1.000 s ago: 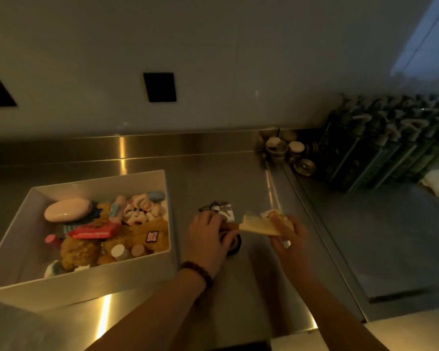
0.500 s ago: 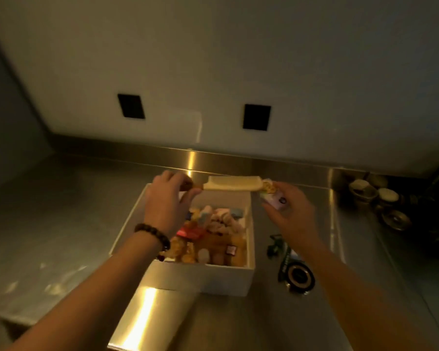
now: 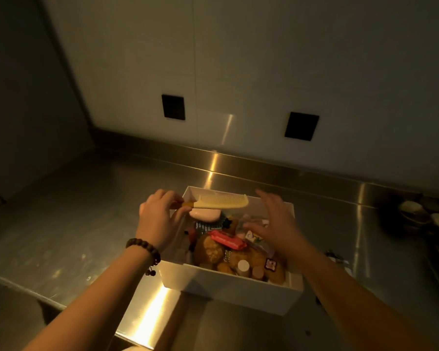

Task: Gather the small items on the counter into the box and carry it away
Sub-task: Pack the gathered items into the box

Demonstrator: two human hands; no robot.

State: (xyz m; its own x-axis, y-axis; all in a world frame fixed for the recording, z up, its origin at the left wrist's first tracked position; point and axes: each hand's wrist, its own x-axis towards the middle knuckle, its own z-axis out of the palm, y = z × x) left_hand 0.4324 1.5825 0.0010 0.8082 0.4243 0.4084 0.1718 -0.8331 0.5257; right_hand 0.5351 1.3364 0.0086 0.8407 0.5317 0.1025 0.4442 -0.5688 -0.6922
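A white box (image 3: 228,285) stands on the steel counter, filled with small items: a pink soap (image 3: 205,215), a red packet (image 3: 228,239), a brown plush toy (image 3: 211,250) and small bottles. My left hand (image 3: 160,219) pinches the handle of a yellow comb (image 3: 221,201), which hangs level over the box's far left corner. My right hand (image 3: 276,224) hovers over the right half of the box with fingers spread and nothing in them. A small white card (image 3: 251,235) lies on the pile just below its thumb.
The steel counter (image 3: 74,236) runs left to a corner wall and ends at a front edge near me. Dark small items (image 3: 336,258) lie on the counter right of the box. Small round tins (image 3: 416,211) sit at the far right. Two black wall plates (image 3: 301,126) are on the backsplash.
The comb went from both hands to my left hand alone and now sits over the box. My right hand let go of its end and the small card, and opened above the pile.
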